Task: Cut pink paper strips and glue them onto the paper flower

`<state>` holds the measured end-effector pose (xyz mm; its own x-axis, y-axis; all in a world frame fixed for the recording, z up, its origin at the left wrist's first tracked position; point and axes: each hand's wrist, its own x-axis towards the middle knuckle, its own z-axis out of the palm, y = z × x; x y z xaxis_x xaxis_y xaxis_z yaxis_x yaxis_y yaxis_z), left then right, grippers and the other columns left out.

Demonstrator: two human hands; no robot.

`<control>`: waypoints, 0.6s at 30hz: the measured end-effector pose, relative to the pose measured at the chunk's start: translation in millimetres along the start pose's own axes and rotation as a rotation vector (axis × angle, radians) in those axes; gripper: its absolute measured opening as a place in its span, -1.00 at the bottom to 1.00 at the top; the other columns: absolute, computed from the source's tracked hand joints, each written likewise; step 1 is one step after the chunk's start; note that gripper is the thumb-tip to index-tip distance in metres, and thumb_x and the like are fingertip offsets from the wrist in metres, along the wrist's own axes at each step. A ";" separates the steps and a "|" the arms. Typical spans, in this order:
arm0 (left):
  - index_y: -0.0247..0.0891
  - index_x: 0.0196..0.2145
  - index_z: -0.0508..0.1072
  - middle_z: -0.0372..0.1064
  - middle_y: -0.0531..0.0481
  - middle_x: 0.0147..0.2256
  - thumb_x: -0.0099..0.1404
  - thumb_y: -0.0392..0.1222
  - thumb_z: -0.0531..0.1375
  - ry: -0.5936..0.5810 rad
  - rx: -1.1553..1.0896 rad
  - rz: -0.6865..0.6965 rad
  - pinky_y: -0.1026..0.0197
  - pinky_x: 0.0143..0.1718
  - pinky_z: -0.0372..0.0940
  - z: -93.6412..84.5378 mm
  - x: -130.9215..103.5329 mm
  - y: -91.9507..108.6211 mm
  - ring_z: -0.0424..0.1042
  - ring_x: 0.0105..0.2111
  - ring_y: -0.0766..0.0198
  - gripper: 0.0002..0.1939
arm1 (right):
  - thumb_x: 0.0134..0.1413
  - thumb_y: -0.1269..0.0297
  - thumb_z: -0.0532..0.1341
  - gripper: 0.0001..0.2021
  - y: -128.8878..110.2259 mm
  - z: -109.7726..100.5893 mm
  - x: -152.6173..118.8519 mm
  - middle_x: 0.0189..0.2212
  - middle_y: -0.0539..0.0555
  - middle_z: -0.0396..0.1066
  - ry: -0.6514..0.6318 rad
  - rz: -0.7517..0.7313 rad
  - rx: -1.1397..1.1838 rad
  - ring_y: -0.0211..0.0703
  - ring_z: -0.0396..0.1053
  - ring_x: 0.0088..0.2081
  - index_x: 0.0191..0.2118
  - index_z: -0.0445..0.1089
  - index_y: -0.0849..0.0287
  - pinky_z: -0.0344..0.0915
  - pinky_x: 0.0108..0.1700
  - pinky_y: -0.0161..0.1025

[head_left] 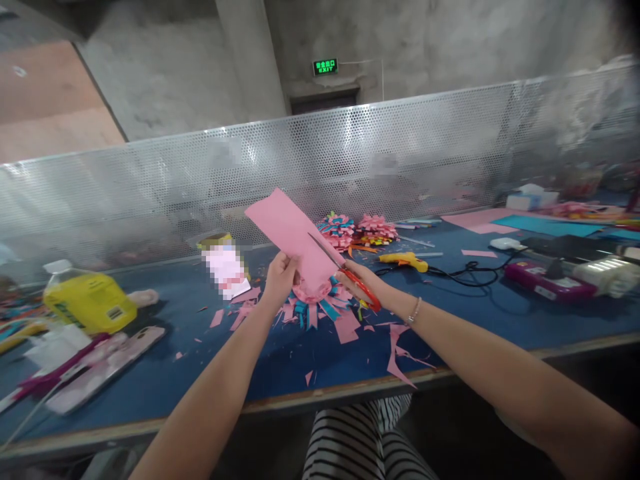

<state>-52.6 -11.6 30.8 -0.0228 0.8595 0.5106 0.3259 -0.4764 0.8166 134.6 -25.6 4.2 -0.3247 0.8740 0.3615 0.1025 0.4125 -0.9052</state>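
Note:
My left hand (283, 275) pinches the lower left edge of a pink paper sheet (293, 230), which is raised and tilted above the table. Red-handled scissors (361, 288) are gripped in my right hand (367, 281). Their blades point up and left along the sheet's right side; whether they are cutting into it I cannot tell. Below the sheet lies a round piece of pink and blue paper strips (303, 313), its middle partly hidden by the paper. Pink scraps (347, 328) are scattered around it.
Two fringed paper pompoms (337, 232) (376, 230) sit by the perforated metal screen (425, 147). A yellow glue gun (404, 261) with a black cord lies right, near a purple power strip (547, 281). At left are a yellow-labelled jug (90, 300) and a phone (107, 370).

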 end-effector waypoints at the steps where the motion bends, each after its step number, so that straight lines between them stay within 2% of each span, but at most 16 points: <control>1: -0.27 -0.43 0.24 0.11 0.21 -0.77 0.12 -0.04 0.08 0.009 0.004 -0.001 0.39 -0.75 0.02 0.2 -0.2 0.8 0.12 -0.79 0.45 -0.78 | -0.17 -0.01 0.17 -0.65 -0.5 0.3 -0.3 -0.68 -0.15 0.03 0.002 0.005 -0.004 -0.43 0.01 -0.67 -0.48 0.04 0.14 -0.01 -0.66 -0.38; 8: -0.26 -0.43 0.24 0.09 0.22 -0.79 0.13 -0.06 0.07 0.014 0.012 -0.014 0.39 -0.75 0.02 0.0 -0.1 1.5 0.12 -0.80 0.44 -0.80 | -0.12 -0.03 0.13 -0.65 4.9 -1.5 1.3 -0.71 -0.18 0.00 -0.021 0.038 0.020 -0.47 -0.04 -0.73 -0.47 0.06 0.14 -0.05 -0.72 -0.41; 15: -0.29 -0.39 0.29 0.14 0.19 -0.72 0.11 -0.04 0.10 -0.104 -0.028 -0.010 0.39 -0.76 0.01 4.3 -1.5 -3.3 0.11 -0.78 0.47 -0.76 | -0.11 -0.11 0.08 -0.62 15.8 -3.1 5.9 -0.75 -0.21 0.02 -0.107 0.129 0.138 -0.44 -0.02 -0.75 -0.42 0.05 0.13 -0.03 -0.75 -0.44; 18: -0.29 -0.39 0.29 0.14 0.19 -0.71 0.11 -0.06 0.09 -0.106 -0.025 -0.003 0.39 -0.77 0.01 5.4 -1.6 -5.0 0.10 -0.79 0.47 -0.78 | -0.15 -0.09 0.12 -0.61 14.0 -0.8 5.9 -0.77 -0.22 0.00 -0.067 0.146 0.157 -0.45 -0.04 -0.77 -0.44 0.03 0.12 -0.05 -0.75 -0.44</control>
<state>-49.1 -9.6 24.5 0.0770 0.8750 0.4780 0.3018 -0.4773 0.8253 134.9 -14.5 -6.2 -0.3791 0.9004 0.2135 0.0073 0.2336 -0.9723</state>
